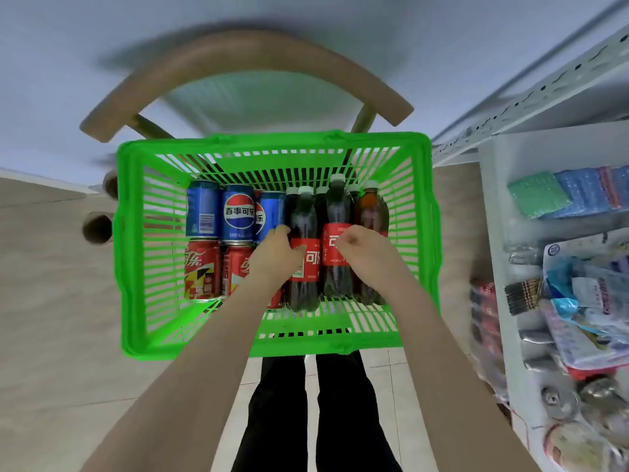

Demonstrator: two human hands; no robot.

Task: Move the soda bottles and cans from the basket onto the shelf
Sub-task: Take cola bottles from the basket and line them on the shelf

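Note:
A green plastic basket [132, 253] stands on a chair in front of me. Inside lie blue Pepsi cans [238, 212] at the back left, red cola cans [201, 270] in front of them, and several dark cola bottles with red labels on the right. My left hand [276, 253] wraps around one cola bottle [304, 284]. My right hand [366, 248] curls over the neighbouring cola bottle [335, 206]. An orange-tinted bottle [371, 209] lies at the far right of the basket. The white shelf [493, 233] stands to my right.
A wooden chair with a curved back [245, 59] holds the basket. The shelf carries packaged goods, blue and green packs [558, 195] and several cans [558, 400] lower down. My black trousers [316, 413] and a tiled floor are below.

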